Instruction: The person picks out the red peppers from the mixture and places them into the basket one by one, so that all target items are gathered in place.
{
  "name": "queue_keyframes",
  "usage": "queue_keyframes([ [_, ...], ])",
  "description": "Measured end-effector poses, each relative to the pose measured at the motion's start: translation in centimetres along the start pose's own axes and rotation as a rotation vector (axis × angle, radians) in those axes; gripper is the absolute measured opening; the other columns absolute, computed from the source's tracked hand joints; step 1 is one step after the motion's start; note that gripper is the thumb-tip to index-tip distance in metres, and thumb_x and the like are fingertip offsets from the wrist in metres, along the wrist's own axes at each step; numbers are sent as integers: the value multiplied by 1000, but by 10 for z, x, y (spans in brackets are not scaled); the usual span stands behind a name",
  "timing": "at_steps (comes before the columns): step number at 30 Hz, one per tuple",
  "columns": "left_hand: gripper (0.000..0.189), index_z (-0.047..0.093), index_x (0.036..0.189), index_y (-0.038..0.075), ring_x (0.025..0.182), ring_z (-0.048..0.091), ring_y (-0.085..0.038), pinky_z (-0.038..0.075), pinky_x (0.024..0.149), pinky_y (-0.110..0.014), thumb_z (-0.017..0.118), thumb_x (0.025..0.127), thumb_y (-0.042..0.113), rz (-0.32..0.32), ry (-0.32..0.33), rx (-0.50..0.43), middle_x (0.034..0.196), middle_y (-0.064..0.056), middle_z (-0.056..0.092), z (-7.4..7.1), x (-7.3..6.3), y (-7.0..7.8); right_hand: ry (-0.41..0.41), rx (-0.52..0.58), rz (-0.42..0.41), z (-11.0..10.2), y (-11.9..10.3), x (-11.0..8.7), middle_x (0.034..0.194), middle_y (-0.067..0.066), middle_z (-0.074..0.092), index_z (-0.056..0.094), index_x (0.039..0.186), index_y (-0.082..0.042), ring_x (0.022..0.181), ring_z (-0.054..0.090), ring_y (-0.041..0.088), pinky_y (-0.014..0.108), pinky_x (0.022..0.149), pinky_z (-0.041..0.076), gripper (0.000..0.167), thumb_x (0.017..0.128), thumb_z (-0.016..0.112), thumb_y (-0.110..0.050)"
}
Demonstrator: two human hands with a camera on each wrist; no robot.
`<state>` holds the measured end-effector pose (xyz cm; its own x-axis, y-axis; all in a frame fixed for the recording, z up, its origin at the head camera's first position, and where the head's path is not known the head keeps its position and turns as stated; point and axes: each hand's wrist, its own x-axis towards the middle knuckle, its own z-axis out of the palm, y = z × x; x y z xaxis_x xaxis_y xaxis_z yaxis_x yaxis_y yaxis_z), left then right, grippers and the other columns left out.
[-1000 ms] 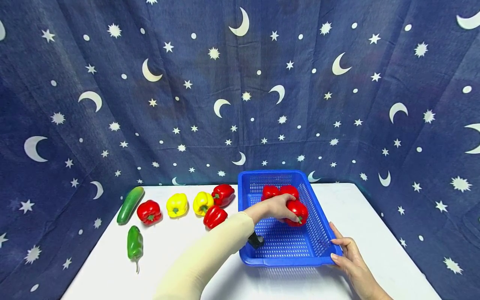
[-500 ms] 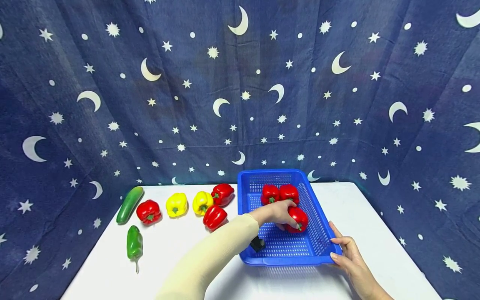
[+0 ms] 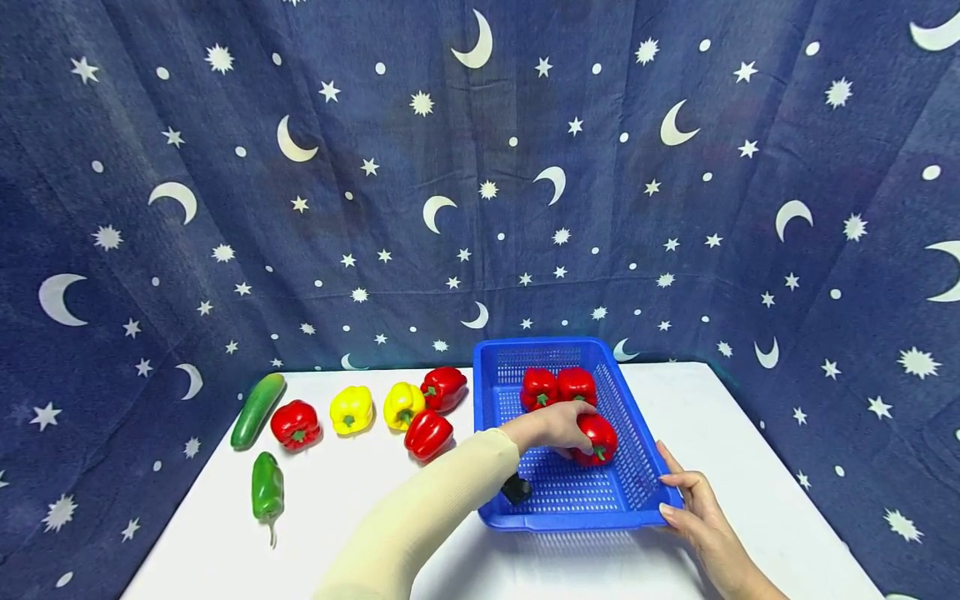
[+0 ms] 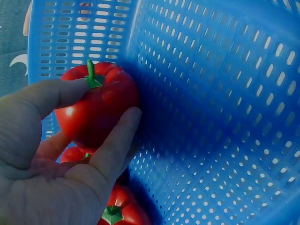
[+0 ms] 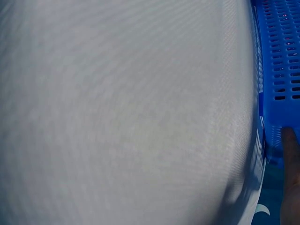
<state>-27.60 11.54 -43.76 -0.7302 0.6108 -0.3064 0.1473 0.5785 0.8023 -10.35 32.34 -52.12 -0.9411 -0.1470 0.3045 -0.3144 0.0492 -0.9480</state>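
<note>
Inside the blue plastic basket (image 3: 551,522), my left hand (image 3: 558,423) grips a red bell pepper (image 3: 602,440) near the right wall. In the left wrist view the thumb lies by the green stem and the fingers curl round the side of the held red bell pepper (image 4: 101,108). Two more red bell peppers stand behind it, a left one (image 3: 538,388) and a right one (image 3: 577,384). My right hand (image 3: 701,510) holds the basket's front right corner between thumb and fingers. Only one finger (image 5: 291,154) of that hand shows in the right wrist view, against the basket.
Left of the basket on the white table lie two red bell peppers (image 3: 429,435), two yellow bell peppers (image 3: 351,410), another red bell pepper (image 3: 296,424), a cucumber (image 3: 258,410) and a green pepper (image 3: 267,487). A dark starry curtain (image 3: 375,208) hangs behind and at both sides.
My left hand has moved the red bell pepper a little toward the front of the basket, uncovering more of the two peppers behind. The right hand stays at the basket's corner.
</note>
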Motion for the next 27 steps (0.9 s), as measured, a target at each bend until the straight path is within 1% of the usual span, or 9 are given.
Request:
queue_keyframes([
  [3, 65, 58, 143, 13, 110, 63, -26, 62, 73, -40, 79, 84, -6, 5, 20, -7, 130, -10, 58, 2, 1, 0, -7, 20, -12, 0, 1, 0, 172, -5, 6, 26, 129, 9, 143, 18, -15, 21, 99, 47, 29, 104, 39, 6],
  [7, 63, 60, 141, 12, 110, 63, -28, 62, 75, -40, 79, 84, -6, 5, 25, -10, 130, -11, 58, 1, 1, 1, -20, 52, -43, -1, 1, 1, 172, -5, 6, 24, 129, 12, 144, 18, -13, 25, 97, 51, 29, 103, 37, 9],
  [13, 63, 59, 140, 10, 111, 64, -31, 62, 76, -39, 80, 84, -6, 16, 42, -9, 129, -14, 58, 0, 0, 1, -15, 45, -28, 0, 0, 2, 172, -5, 6, 25, 129, 11, 143, 19, -14, 24, 98, 50, 28, 104, 37, 7],
  [20, 63, 58, 141, 13, 110, 63, -29, 62, 78, -39, 80, 85, -4, -2, 44, 2, 128, -13, 58, 0, -1, 1, -7, 34, -10, 0, -2, 2, 172, -2, 4, 24, 129, 11, 143, 18, -15, 21, 99, 46, 29, 104, 38, 6],
  [27, 68, 56, 146, 16, 113, 62, -27, 62, 78, -37, 80, 85, -3, -5, 34, 19, 133, -11, 57, -1, -2, 2, 7, 5, 24, 1, -4, 1, 172, -1, 2, 25, 130, 8, 141, 18, -17, 17, 100, 43, 30, 105, 40, 2],
])
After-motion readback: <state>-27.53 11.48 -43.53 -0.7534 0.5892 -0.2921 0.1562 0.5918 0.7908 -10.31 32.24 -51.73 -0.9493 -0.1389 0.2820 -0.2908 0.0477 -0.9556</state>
